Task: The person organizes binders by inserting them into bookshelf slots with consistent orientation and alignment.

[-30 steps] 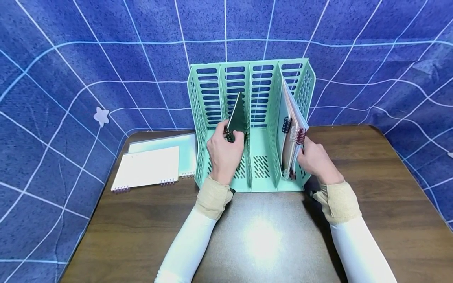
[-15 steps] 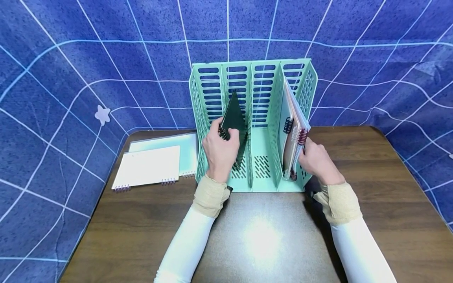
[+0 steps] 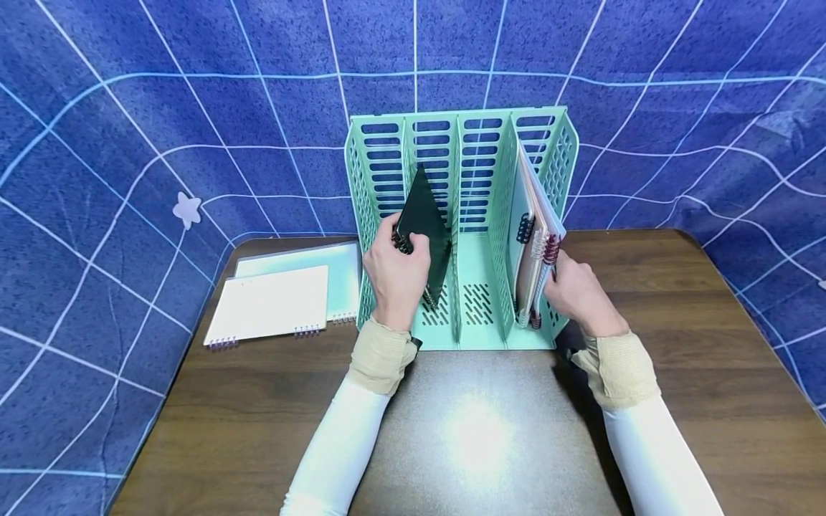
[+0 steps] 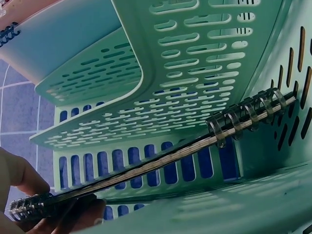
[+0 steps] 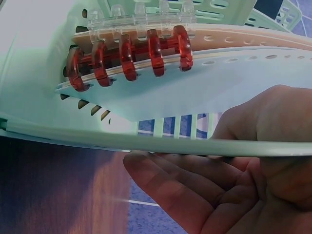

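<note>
With left hand [image 3: 396,283], pinches black ring-bound notebook [image 3: 427,218] inside mint-green file organizer [image 3: 475,261]. With right hand [image 3: 582,295], grips its side wall [image 3: 560,163]

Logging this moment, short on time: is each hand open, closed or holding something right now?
Left hand: closed, holding the dark notebook by its ringed edge.
Right hand: closed, gripping the side wall of the rack.

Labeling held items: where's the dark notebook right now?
In the head view, the dark notebook is near the middle, in the second compartment from the left of the green rack, its spine edge gripped by the left hand.
</note>
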